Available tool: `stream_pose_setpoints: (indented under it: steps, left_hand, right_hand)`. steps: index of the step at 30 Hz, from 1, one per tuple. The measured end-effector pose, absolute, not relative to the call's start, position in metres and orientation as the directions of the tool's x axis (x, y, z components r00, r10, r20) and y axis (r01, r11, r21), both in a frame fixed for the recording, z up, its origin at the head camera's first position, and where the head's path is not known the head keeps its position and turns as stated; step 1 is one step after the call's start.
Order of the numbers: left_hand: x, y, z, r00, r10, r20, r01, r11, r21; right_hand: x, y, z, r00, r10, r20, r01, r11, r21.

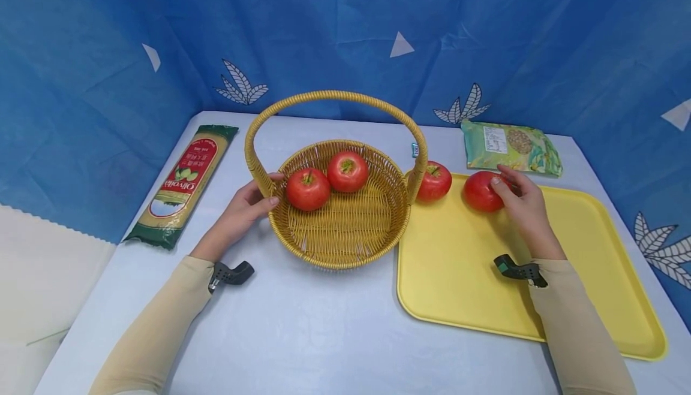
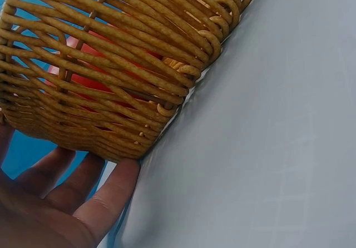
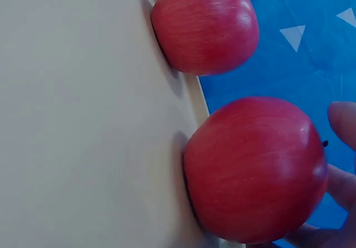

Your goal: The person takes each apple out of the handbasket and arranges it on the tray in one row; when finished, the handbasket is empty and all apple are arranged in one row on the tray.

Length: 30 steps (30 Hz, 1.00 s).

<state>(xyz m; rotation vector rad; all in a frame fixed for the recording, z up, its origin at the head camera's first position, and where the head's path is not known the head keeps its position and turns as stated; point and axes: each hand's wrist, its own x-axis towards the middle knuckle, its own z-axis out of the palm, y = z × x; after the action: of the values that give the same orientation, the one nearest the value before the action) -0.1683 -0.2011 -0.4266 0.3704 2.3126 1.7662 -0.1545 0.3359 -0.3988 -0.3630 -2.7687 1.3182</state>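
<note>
A woven basket (image 1: 340, 257) with a tall arched handle holds two red apples (image 1: 308, 189) (image 1: 348, 171). My left hand (image 1: 245, 206) grips its left side by the handle's base; the left wrist view shows fingertips against the basket's weave (image 2: 128, 64). Over the yellow tray (image 1: 459, 287), my right hand (image 1: 520, 203) is at a red apple (image 1: 482, 191), fingers spread around its far right side. In the right wrist view, the thumb stands apart from that apple (image 3: 256, 170), and lower fingers reach behind it. Another apple (image 1: 433, 181) lies at the tray's back left corner, partly behind the handle.
A long green-ended pasta packet (image 1: 183, 185) lies at the table's left. Behind the tray is a green bag (image 1: 513, 148). A small teal-labelled item (image 1: 415, 150) shows beside the basket handle. Blue patterned cloth (image 1: 335, 35) stands behind the white table (image 1: 302, 323).
</note>
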Motion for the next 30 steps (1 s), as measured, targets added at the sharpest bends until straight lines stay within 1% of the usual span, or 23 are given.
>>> stream_pose_setpoints:
  steps: [8, 14, 19, 23, 27, 30]
  left_hand:
    - [-0.168, -0.201, -0.427, -0.947, 0.322, -0.016, 0.069, 0.252, 0.965]
    - [-0.168, -0.2, -0.427, -0.949, 0.314, -0.01, 0.071, 0.245, 0.967]
    - [-0.168, -0.2, -0.426, -0.949, 0.314, -0.011, 0.069, 0.244, 0.967]
    - [-0.168, -0.199, -0.426, -0.948, 0.319, -0.012, 0.07, 0.242, 0.968]
    - [-0.168, -0.2, -0.427, -0.949, 0.316, -0.015, 0.065, 0.241, 0.968]
    - [-0.169, -0.2, -0.428, -0.948, 0.318, -0.015, 0.062, 0.231, 0.971]
  right_hand:
    - [-0.15, 0.334, -0.386, -0.953, 0.3, -0.034, 0.21, 0.58, -0.787]
    - [-0.146, 0.332, -0.375, -0.948, 0.316, -0.03, 0.219, 0.583, -0.783]
    - [-0.14, 0.326, -0.363, -0.951, 0.31, 0.012, 0.18, 0.584, -0.791]
    - [-0.129, 0.314, -0.351, -0.961, 0.265, 0.083, 0.095, 0.593, -0.8]
    - [-0.121, 0.295, -0.339, -0.972, 0.162, 0.17, -0.043, 0.588, -0.808]
    - [-0.115, 0.281, -0.33, -0.968, 0.084, 0.238, -0.149, 0.569, -0.808]
